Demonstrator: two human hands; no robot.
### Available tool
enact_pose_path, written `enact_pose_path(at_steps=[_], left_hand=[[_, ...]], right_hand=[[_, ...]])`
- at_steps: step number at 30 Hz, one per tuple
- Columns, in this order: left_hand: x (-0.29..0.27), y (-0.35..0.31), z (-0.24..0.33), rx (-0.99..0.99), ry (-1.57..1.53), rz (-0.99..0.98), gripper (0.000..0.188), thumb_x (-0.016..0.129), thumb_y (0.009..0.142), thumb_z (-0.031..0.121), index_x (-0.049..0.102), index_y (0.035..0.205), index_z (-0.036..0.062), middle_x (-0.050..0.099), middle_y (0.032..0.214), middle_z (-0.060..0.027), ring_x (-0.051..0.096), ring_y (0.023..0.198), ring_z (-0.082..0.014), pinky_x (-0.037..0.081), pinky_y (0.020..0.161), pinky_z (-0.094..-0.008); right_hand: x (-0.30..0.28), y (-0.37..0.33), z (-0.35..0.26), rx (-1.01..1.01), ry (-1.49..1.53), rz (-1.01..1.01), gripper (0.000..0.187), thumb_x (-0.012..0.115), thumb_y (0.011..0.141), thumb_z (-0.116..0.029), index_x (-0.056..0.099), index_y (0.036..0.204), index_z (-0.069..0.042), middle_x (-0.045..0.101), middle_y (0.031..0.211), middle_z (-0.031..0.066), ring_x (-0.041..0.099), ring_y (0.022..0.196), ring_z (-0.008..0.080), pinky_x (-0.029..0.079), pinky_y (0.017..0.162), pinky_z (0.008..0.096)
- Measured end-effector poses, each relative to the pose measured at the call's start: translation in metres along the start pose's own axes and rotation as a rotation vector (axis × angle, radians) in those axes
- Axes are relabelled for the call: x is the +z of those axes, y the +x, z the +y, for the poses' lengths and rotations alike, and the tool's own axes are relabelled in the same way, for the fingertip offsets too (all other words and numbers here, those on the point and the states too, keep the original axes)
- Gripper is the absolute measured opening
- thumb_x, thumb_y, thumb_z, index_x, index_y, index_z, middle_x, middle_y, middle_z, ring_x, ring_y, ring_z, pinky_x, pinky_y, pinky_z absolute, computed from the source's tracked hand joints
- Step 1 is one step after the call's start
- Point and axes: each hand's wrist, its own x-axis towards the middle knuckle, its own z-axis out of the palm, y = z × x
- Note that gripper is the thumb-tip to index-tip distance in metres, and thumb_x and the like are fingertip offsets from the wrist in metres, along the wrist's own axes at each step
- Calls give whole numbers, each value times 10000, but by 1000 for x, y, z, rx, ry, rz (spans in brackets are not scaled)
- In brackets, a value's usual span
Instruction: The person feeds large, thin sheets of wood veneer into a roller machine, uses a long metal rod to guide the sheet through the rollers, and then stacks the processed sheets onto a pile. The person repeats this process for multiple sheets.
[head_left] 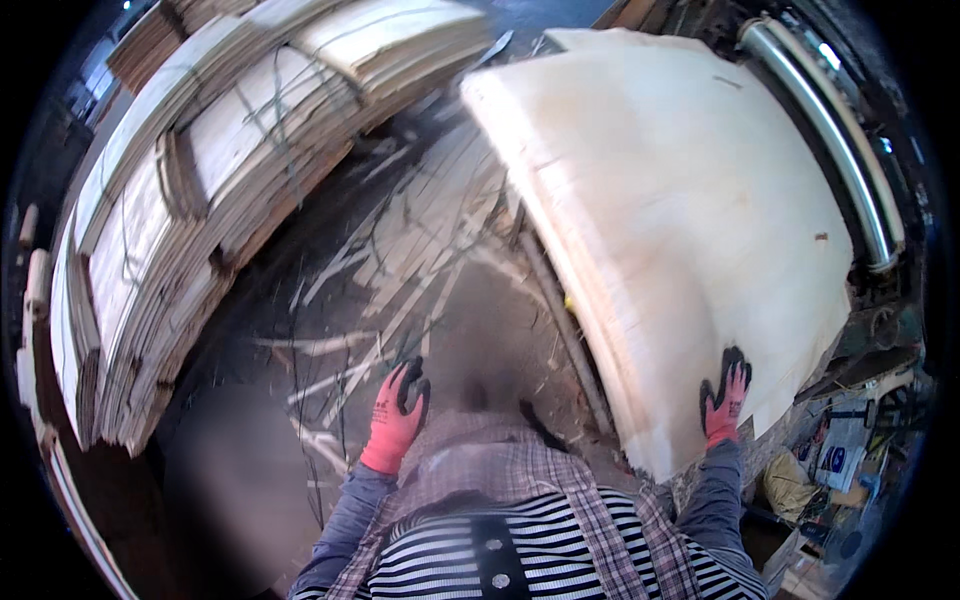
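Note:
A thick stack of pale wood veneer sheets (660,190) lies to the right of centre, its long edge facing me. Flat on its top sheet, near the close right corner, rests my right hand (726,400) in a red glove with black fingertips. Its fingers are stretched out and its thumb stands apart; nothing is in it. My left hand (395,420), gloved the same way, hangs in the air above the floor, left of the stack. Its fingers are loosely bent and apart from the thumb, holding nothing.
Tied bundles of veneer (230,150) form a long pile on the left. Thin wood strips (410,240) litter the floor between pile and stack. A shiny metal roller (825,130) runs along the stack's far right side. Bags and tools (840,450) crowd the right.

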Motion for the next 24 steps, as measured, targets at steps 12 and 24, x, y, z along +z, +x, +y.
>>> enact_pose_path(at_steps=[12,24], left_hand=[[33,231,39,442,-190,-399,516,604,703,70,470,1201,41,493,1179,-166,481,1063,-340,392,911,-381],[51,390,115,1038,-167,-411,496,650,699,166,493,1148,27,460,1176,-193,439,1070,-378,365,923,-441]], right_hand=[[-50,51,-79,631,390,171,629,503,828,-299,248,1364,-90,260,1394,130,192,1301,306,119,1068,460],[2,61,-89,1225,-121,182,722,411,832,-506,222,1370,-62,198,1419,154,145,1325,277,76,1074,450]])
